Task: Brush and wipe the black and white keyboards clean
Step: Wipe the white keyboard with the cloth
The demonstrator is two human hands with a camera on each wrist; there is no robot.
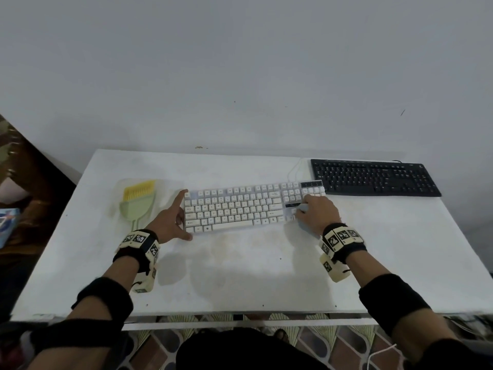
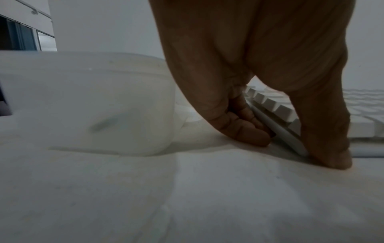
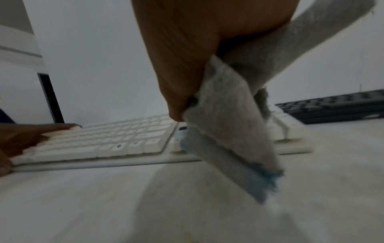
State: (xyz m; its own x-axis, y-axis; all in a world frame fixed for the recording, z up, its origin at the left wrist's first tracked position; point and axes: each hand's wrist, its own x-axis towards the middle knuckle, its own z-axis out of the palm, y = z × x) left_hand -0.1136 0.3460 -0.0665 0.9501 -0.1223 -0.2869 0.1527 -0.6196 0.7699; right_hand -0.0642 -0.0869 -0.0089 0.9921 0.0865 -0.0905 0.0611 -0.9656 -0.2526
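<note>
The white keyboard [image 1: 240, 208] lies across the middle of the white table [image 1: 240, 276]. My left hand [image 1: 178, 217] holds its left end, index finger at the back corner, thumb at the front corner, other fingers curled against the side edge [image 2: 245, 125]. My right hand [image 1: 313, 209] presses a bunched grey-blue cloth [image 1: 302, 208] onto the keys beside the number pad; a fold of the cloth [image 3: 228, 131] hangs below the palm. The black keyboard [image 1: 373, 177] sits apart at the back right. A brush [image 1: 137, 201] with a green handle and yellow bristles lies left of the white keyboard.
The brush rests on a translucent plastic tray [image 1: 117, 198] close to my left hand, seen as a cloudy wall [image 2: 93, 102] in the left wrist view. The white keyboard's cable [image 1: 294, 169] runs toward the wall. The table's front half shows faint stains.
</note>
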